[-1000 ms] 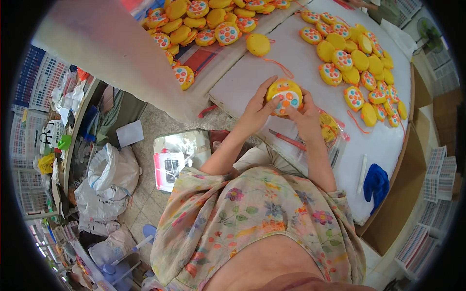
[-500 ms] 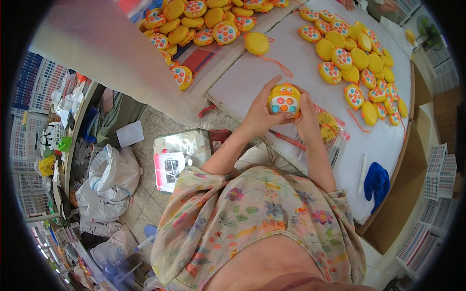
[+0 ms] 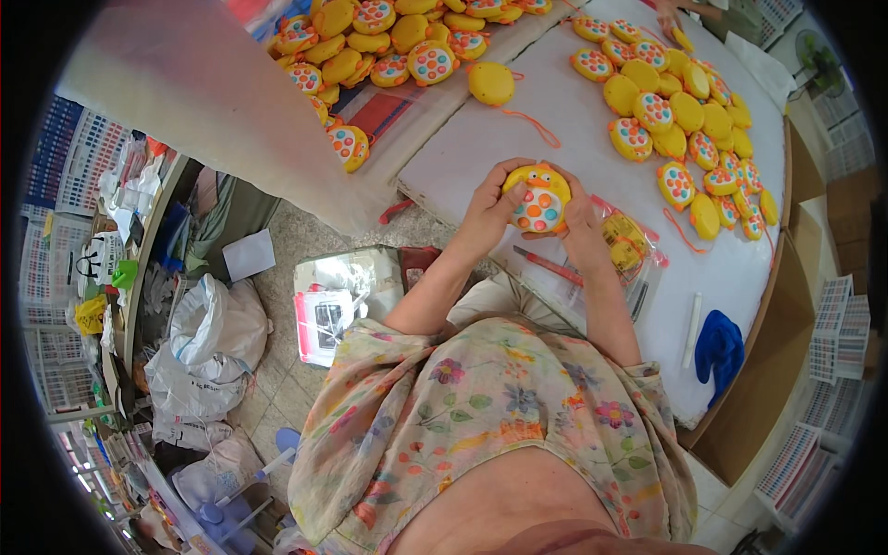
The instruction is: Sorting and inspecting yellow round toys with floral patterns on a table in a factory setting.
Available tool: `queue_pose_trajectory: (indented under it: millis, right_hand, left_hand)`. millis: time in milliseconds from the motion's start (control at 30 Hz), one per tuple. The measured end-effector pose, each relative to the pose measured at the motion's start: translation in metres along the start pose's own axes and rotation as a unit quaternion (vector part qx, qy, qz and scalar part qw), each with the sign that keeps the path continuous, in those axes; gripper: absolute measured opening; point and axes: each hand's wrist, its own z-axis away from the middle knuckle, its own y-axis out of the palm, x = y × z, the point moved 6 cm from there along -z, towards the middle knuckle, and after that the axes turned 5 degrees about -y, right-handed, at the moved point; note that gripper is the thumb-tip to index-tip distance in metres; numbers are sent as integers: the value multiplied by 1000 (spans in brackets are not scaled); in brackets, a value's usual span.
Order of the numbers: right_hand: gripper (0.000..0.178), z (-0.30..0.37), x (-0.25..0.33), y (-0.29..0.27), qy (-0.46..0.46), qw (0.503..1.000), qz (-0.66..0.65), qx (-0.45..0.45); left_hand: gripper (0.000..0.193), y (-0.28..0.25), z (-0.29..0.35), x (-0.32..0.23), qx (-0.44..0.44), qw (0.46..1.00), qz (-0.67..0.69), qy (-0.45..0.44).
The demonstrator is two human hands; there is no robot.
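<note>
Toy held in both hands above the table edge

Yellow round toy (image 3: pixel 539 197), face set with coloured buttons, sits between both hands just above the near edge of the white table (image 3: pixel 592 129). Left hand (image 3: pixel 484 211) is curled round the toy's left side, fingers wrapped over its upper rim. Right hand (image 3: pixel 581 222) is closed on the right side, thumb lying against the button face. Both hands grip the toy firmly; neither is spread open.

Just beside the right hand lies a clear plastic bag (image 3: pixel 629 242) holding yellow items; their kind cannot be told. A red pen (image 3: pixel 551 265) lies on the table below the hands. A single yellow toy, back up with an orange cord (image 3: pixel 491 83), lies beyond the held one. Further right, a spread of like toys (image 3: pixel 684 129) covers the tabletop, some face up, some face down. A second heap of toys (image 3: pixel 388 37) lies at the far left. A white marker (image 3: pixel 692 317) and a blue cloth (image 3: pixel 720 344) lie near the table's right edge. On the floor, white bags (image 3: pixel 199 351) stand well apart from the table
</note>
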Motion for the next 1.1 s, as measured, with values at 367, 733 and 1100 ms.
queue_pose_trajectory:
  millis: [367, 733, 1100]
  right_hand:
    - [41, -5, 1, -34, 87, 975, 146, -141]
    - [37, -18, 6, -47, -33, 980, -55, -190]
    - [50, -5, -19, 17, -77, 938, 337, 21]
  left_hand:
    - [45, -18, -1, 10, -30, 991, -130, 23]
    - [59, -181, 12, -66, -528, 473, -703, 58]
    - [52, -98, -20, 3, -227, 946, -220, 70]
